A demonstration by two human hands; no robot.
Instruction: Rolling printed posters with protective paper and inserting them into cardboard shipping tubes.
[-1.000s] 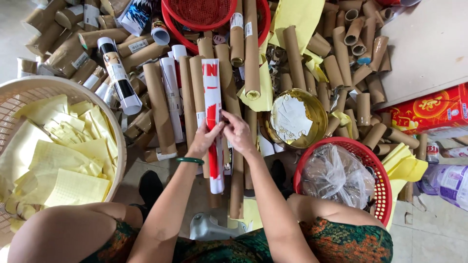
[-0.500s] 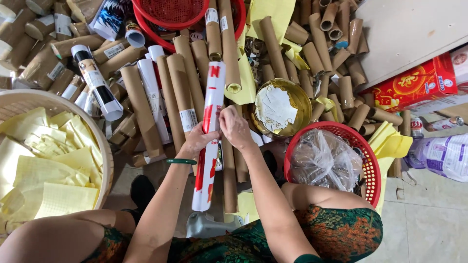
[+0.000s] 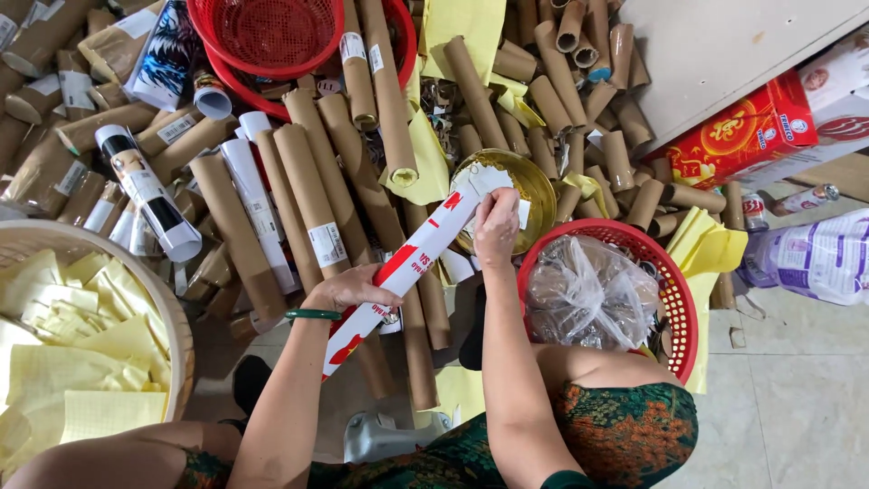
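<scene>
I hold a long white tube with red printing (image 3: 418, 255) slanted across my lap, its far end up to the right. My left hand (image 3: 348, 288), with a green bangle at the wrist, grips the tube near its lower middle. My right hand (image 3: 496, 226) pinches the tube's upper end, right over a gold metal bowl (image 3: 534, 186) that holds white paper scraps. Brown cardboard tubes (image 3: 308, 190) lie in a heap under and beyond the white tube.
A red basket (image 3: 674, 299) with a crumpled clear plastic bag sits at my right knee. A woven basket (image 3: 176, 317) of yellow paper sheets is at the left. Red baskets (image 3: 272, 36) stand at the top, a red carton (image 3: 742, 136) and packets at the right.
The white tube has swung from nearly upright to a slant toward the upper right. My right hand moved from its middle up to its far end over the gold bowl.
</scene>
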